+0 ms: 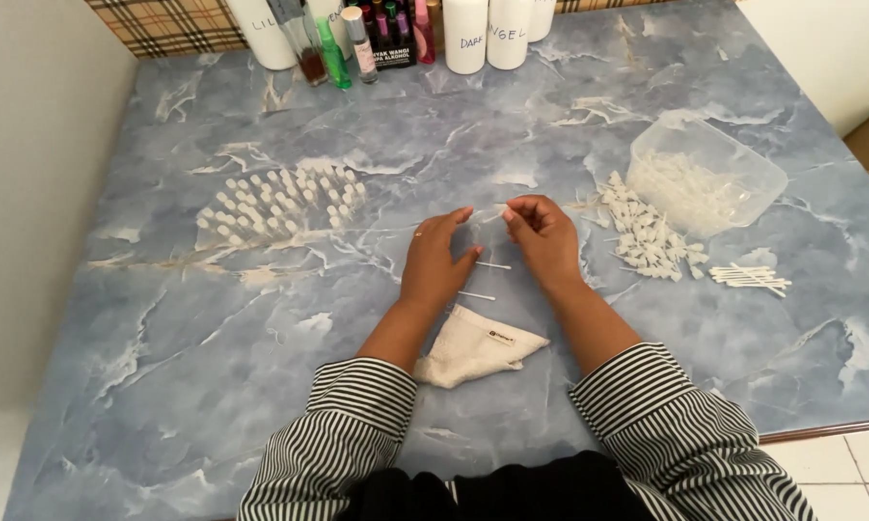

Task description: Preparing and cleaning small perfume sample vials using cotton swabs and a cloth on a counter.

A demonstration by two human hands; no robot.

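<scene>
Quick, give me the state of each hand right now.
Left hand: fingers pinched shut on a small clear vial.
Right hand: fingertips closed on the same small clear vial, at its other end.

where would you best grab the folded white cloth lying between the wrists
Probably at the pointed right corner of the white cloth, coming from the right, beside the right hand. The cloth lies flat on the blue marble table, and that corner sticks out free, while the left forearm crowds its left edge.
</scene>
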